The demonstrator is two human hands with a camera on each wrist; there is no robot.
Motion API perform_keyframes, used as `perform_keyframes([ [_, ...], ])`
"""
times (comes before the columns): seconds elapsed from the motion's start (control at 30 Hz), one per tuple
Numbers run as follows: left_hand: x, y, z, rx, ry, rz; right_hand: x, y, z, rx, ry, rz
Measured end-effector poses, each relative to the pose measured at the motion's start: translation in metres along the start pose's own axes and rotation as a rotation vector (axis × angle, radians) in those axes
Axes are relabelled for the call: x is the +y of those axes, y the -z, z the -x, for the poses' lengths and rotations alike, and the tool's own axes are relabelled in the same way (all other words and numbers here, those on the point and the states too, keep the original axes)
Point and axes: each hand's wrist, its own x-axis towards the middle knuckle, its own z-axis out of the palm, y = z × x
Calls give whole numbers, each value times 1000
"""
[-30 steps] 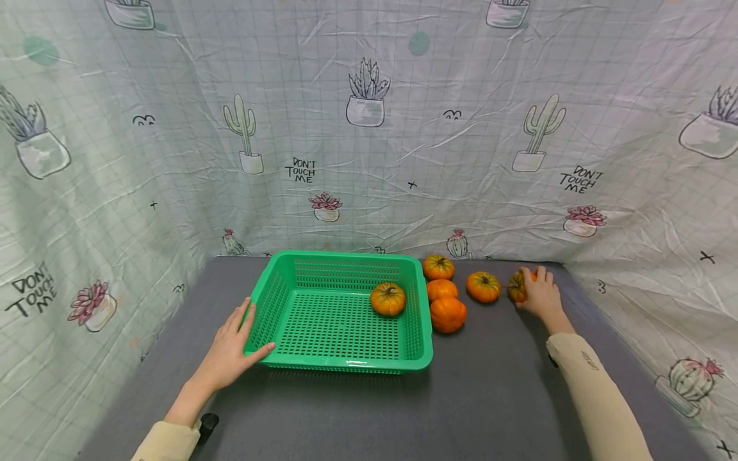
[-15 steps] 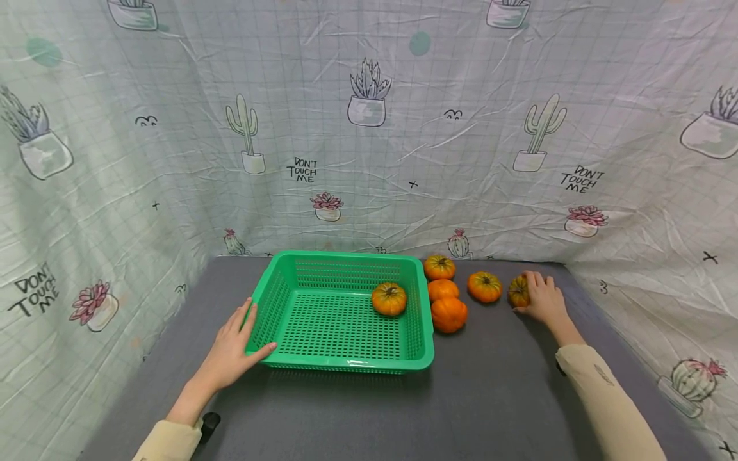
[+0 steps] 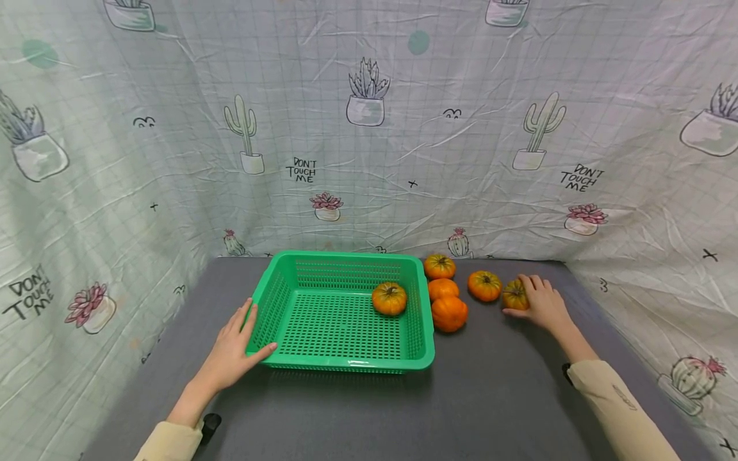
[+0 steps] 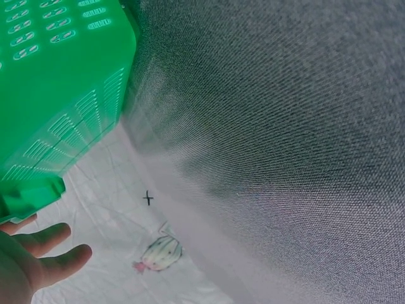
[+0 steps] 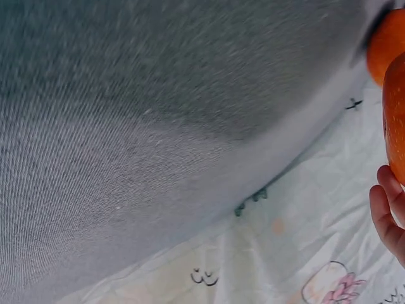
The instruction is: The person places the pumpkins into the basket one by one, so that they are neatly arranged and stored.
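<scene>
My right hand (image 3: 544, 306) holds a small orange-green pumpkin (image 3: 514, 294) at the right of the table, thumb on its near side and fingers over its far side. In the right wrist view, fingertips touch the lower end of this pumpkin (image 5: 395, 120). My left hand (image 3: 227, 355) lies with spread fingers at the left rim of a green plastic basket (image 3: 346, 365), thumb at the near corner. Below the basket's rim, the left wrist view shows some of those fingers (image 4: 47, 244). One ribbed pumpkin (image 3: 389, 299) sits inside the basket, toward its right side.
Against the basket's right side stand two orange pumpkins (image 3: 450, 314), with another pumpkin (image 3: 439, 266) behind them. Between these and my right hand is one more pumpkin (image 3: 484, 286). A cactus-print cloth (image 3: 415, 141) hangs behind and beside the grey table (image 3: 357, 416).
My right hand has shifted a little toward the front and turned, and the pumpkin it holds has moved slightly left and nearer. The left hand and the basket stay in place.
</scene>
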Motion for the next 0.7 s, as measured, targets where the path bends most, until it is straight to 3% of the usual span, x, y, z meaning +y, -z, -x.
perform_keyframes([
  [0.33,1,0,1,10,-2,-1,-29,11,12,36,10,-98],
  [0.7,-1,-3,1,21,3,0,-77,24,17,65,127,-204],
])
